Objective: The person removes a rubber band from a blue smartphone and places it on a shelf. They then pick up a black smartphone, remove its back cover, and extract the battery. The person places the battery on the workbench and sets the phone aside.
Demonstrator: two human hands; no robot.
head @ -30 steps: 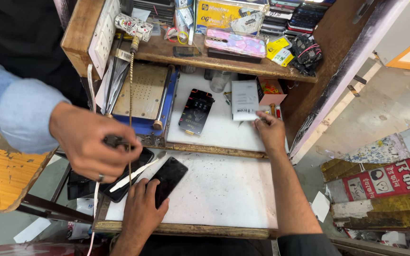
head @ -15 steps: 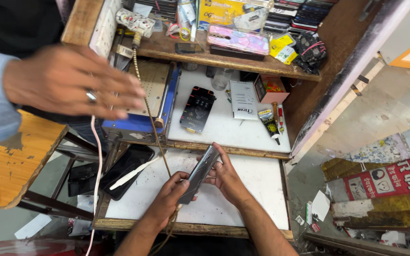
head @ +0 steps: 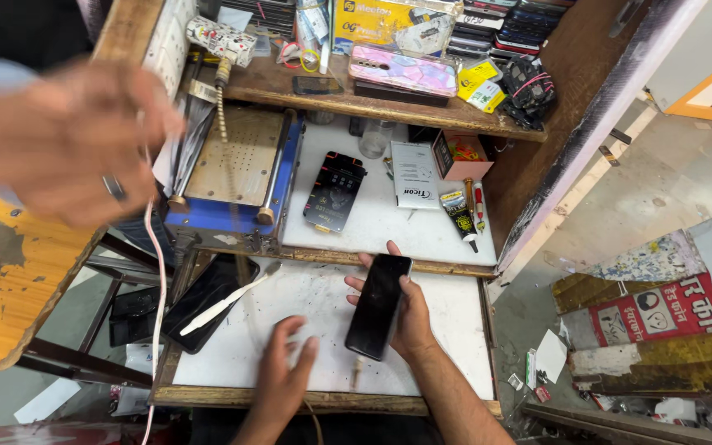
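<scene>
A person works at a white table [head: 455,330] set in a cluttered wooden repair stall, seen from above. The right hand [head: 409,317] holds a black smartphone [head: 379,306] over the middle of the table, screen up and tilted, with the fingers wrapped round its edges and the thumb along the left side. The left hand [head: 283,372] hovers just above the table near its front edge, to the left of the phone; it is blurred, fingers loosely spread and holding nothing that can be made out.

Toward the left edge of the table lies a second dark phone [head: 201,303] with a white plastic pry tool [head: 226,300] resting across it. On the raised back shelf sit a blue heating plate machine [head: 236,177], a phone on a dark mat [head: 335,191], a white booklet [head: 415,173] and a glue tube [head: 460,216].

Another person's hand [head: 63,140], blurred and wearing a ring, reaches in at the upper left.

The step in hand seems to be inspecting or readying the phone. The next move likely calls for a steady two-handed grip.
</scene>
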